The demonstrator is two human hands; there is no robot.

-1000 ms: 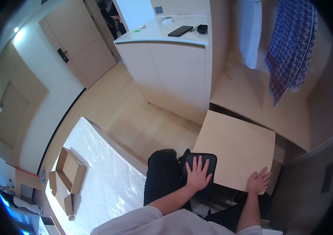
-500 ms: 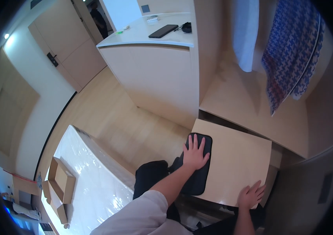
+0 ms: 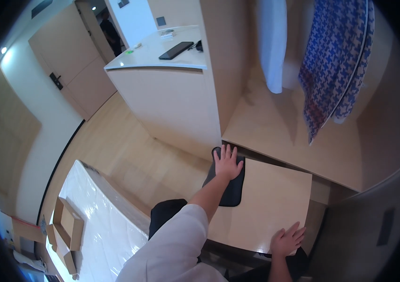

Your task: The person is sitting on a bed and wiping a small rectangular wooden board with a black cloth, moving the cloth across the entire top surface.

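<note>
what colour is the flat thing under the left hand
The flat thing under the left hand is black, best seen in the head view.

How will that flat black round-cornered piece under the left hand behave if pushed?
The flat black round-cornered piece is probably fairly stiff, as its near edge looks straight beyond the left hand. It should slide rather than roll, lying mostly flat on the smooth-looking pale wooden top.
</note>
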